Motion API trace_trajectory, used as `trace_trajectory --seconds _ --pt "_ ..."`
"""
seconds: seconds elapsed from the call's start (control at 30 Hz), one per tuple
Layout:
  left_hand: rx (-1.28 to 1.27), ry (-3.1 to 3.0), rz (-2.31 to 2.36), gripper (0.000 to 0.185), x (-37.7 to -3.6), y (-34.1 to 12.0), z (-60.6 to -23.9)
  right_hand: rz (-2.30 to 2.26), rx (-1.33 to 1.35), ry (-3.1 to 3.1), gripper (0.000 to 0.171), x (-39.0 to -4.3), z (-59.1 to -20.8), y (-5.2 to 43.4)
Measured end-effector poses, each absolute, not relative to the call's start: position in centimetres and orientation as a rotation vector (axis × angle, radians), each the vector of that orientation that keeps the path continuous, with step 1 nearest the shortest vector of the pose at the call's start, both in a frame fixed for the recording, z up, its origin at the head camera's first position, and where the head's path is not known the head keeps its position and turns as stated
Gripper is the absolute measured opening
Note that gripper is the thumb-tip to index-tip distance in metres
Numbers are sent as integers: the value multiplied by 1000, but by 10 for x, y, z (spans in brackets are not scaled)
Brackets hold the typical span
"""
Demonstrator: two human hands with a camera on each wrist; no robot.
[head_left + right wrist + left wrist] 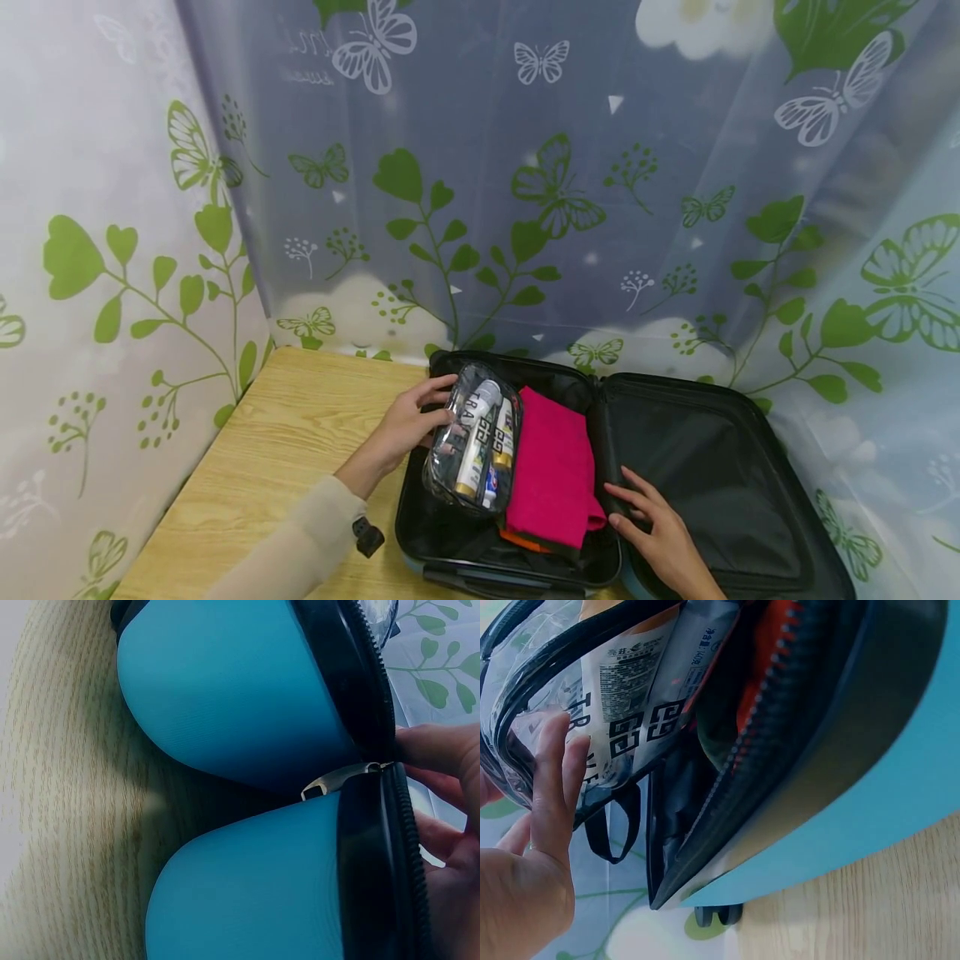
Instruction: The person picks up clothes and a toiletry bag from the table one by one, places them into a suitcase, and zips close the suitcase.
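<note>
Open blue suitcase (795, 533) lies on wooden table (285, 450), both halves flat. Clear toiletry pouch (472, 437) with bottles sits in the left half, tilted up on its edge, just left of a folded pink cloth (555, 467). Left hand (408, 425) is at the pouch's far-left edge; fingers (551, 780) lie straight against the clear plastic, touching, not curled round it. Right hand (663, 533) rests near the centre hinge, on the lining of the right half, fingers relaxed and spread, holding nothing; well apart from the pouch, pink cloth between
</note>
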State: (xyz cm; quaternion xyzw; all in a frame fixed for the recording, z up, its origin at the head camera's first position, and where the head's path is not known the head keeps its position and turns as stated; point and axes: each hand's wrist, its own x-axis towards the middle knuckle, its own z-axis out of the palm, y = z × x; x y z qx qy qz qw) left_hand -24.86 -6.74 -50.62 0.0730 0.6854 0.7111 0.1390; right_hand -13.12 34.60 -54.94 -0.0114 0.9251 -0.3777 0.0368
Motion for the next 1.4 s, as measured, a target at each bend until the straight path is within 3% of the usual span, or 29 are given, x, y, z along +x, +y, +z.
trace_trajectory --seconds 1.07,1.4 --pt "103 2111 1886 62 -248 -62 -521 -1119 -44 2880 47 -131 -550 344" --pt "456 2546 1396 67 -239 -60 -514 -1105 -42 2878 48 -131 -550 343"
